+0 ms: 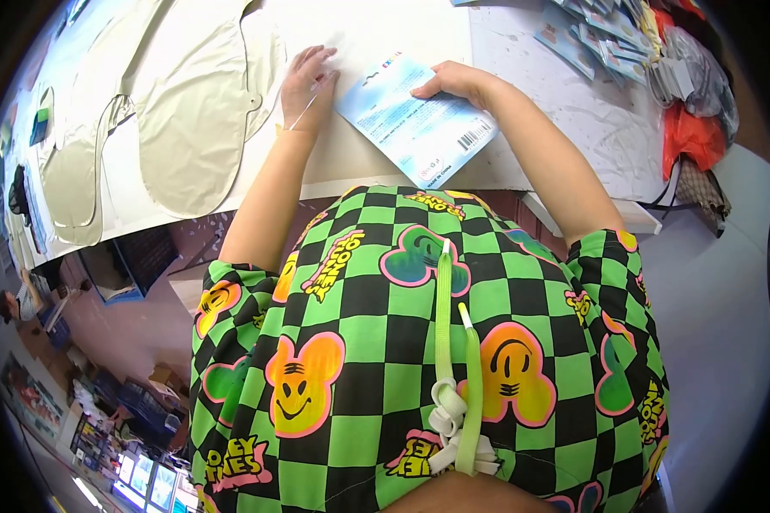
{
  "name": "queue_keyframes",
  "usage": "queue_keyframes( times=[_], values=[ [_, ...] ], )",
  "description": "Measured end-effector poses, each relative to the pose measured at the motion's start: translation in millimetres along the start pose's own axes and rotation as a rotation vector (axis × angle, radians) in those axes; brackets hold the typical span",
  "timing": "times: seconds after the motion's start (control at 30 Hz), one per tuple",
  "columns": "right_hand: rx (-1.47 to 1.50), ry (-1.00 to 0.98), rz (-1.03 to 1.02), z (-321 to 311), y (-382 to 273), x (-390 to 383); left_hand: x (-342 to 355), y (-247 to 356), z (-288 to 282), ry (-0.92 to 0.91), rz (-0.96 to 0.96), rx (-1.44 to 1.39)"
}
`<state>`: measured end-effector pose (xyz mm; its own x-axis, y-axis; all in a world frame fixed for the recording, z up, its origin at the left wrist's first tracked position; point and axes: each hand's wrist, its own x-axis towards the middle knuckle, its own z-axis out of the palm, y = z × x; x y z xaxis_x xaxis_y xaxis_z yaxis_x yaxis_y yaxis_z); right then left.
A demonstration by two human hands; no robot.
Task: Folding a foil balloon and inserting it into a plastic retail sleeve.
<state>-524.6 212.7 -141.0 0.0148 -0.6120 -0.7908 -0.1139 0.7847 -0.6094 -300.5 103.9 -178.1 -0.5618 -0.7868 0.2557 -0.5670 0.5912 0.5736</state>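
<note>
A light blue flat printed packet (417, 120) lies on the white table (565, 145) in front of me. My right hand (453, 79) rests on the packet's upper right edge, fingers curled over it. My left hand (306, 84) lies flat on the table beside the packet's left corner, fingers spread; a thin clear film or strand seems to lie under it, hard to make out. Below the table edge I see my green and black checked clothing.
Pale beige deflated inflatable pieces (188, 111) lie flat on the table's left part. A pile of more blue packets (599, 38) and bagged items, some red (693, 137), sits at the far right. A shelf with boxes (120, 274) shows under the table on the left.
</note>
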Motion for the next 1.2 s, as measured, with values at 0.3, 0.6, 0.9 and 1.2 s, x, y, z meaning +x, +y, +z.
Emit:
queue_keyframes(
  times=[0.3, 0.6, 0.9, 1.2],
  values=[
    [-0.055, -0.023, -0.039, -2.2, 7.1, -1.9, 17.7, -1.0, -18.3, -0.049, 0.118, 0.353],
    [0.1, -0.03, -0.171, -18.9, 37.8, -33.6, 17.1, -8.9, -11.0, -0.247, 0.003, 0.264],
    [0.048, 0.247, -0.24, -12.4, 53.3, -26.6, 15.2, 19.7, 4.9, -0.219, 0.124, 0.292],
    [0.247, 0.198, -0.167, -15.3, 59.7, -31.0, 35.5, 19.7, 18.4, -0.429, 0.008, 0.118]
  ],
)
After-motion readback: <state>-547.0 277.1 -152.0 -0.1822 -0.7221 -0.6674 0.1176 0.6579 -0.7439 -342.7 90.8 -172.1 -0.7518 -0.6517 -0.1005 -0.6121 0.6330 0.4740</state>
